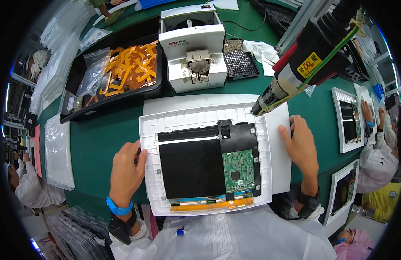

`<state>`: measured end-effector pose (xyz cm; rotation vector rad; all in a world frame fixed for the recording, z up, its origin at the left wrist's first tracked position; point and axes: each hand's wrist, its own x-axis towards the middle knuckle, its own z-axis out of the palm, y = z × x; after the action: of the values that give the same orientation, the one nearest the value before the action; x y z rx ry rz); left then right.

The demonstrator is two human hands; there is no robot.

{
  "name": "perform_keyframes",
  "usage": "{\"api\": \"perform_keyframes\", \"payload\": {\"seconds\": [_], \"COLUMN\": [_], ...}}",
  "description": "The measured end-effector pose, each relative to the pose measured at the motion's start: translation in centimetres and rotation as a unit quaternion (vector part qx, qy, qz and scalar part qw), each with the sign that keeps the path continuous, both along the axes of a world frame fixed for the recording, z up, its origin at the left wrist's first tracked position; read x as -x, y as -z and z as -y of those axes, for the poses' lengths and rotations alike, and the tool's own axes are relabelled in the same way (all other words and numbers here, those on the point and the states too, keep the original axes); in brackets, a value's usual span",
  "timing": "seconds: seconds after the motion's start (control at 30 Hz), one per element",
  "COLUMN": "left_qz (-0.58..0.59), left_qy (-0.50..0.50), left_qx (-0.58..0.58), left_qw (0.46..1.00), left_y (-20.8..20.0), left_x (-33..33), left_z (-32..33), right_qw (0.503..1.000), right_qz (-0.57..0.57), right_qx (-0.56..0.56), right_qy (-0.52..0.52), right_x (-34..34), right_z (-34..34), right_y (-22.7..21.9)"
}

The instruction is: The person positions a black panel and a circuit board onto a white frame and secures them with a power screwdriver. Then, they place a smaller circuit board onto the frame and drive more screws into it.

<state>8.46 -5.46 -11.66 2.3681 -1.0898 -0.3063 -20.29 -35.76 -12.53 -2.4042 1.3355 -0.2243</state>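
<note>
In front of me lies a white display housing [263,171], open side up, with a black panel [191,169], a green circuit board [238,170] and an orange flat cable [211,207] along its near edge. It rests on a white pad [279,173]. My left hand [127,170], with a blue strap at the wrist, has its thumb and fingers closed at the housing's left edge. My right hand [302,145] is at the pad's right edge, apart from the housing, thumb and fingers spread. An electric screwdriver [287,73] hangs over the housing's far right corner.
Beyond the housing stands a white screw feeder [195,47], with a black tray of small parts [240,64] beside it. A black bin [118,102] holds orange flexible cables [133,67]. At right, co-workers' hands [367,113] are near another housing [339,121]. Bagged sheets [58,151] lie left.
</note>
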Motion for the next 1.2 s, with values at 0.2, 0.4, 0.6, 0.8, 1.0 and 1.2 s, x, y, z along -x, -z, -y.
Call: {"api": "perform_keyframes", "payload": {"seconds": [0.2,0.4,0.6,0.8,1.0,1.2], "left_qz": [0.039,0.035,0.038,0.062,0.117,0.122], "left_qy": [0.015,-0.017,-0.030,-0.038,-0.026,-0.069], "left_qx": [-0.062,-0.054,-0.013,-0.015,-0.035,0.015], "left_qw": [0.997,0.998,0.999,0.997,0.992,0.990], "left_y": [-0.9,-1.4,-0.9,-0.3,0.0,2.7], "left_x": [0.8,1.4,1.6,1.3,0.5,1.4], "left_z": [-1.0,-0.8,0.7,1.4,0.7,-0.1], "right_qw": [0.992,0.992,0.988,0.986,0.985,0.975], "right_qz": [0.032,0.056,0.090,0.096,0.103,0.149], "right_qx": [0.100,0.080,0.093,0.109,0.107,0.128], "right_qy": [-0.073,-0.083,-0.085,-0.085,-0.083,-0.101], "right_x": [0.4,0.5,1.0,1.1,0.7,3.3], "right_z": [-1.9,-3.1,-3.4,-3.0,-3.0,-1.8], "right_y": [2.2,2.6,3.6,4.0,4.4,6.0]}}
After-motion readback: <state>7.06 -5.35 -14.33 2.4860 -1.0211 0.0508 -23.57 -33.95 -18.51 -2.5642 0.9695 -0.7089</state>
